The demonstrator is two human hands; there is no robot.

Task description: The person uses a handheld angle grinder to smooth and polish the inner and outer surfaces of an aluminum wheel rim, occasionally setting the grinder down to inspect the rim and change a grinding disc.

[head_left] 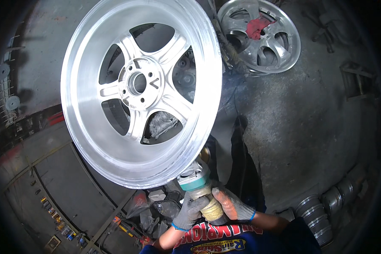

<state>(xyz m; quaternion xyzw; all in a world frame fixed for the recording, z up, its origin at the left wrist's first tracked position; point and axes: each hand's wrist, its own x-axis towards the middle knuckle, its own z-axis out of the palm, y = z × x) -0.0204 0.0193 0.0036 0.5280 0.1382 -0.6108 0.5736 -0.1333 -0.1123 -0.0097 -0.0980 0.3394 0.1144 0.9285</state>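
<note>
Grey-gloved left hand (190, 211) + orange-and-grey-gloved right hand (234, 206), both holding teal-and-silver power tool (193, 183) | silver five-spoke metal wheel (152, 95) ahead, lower lip by tool head, contact unclear from here | best: firm grip, light pressure, even sweep

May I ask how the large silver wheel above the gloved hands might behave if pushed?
The wheel is probably stiff, given its thick spokes; its round rim could roll on edge, and its smooth barrel looks slippery.
</note>
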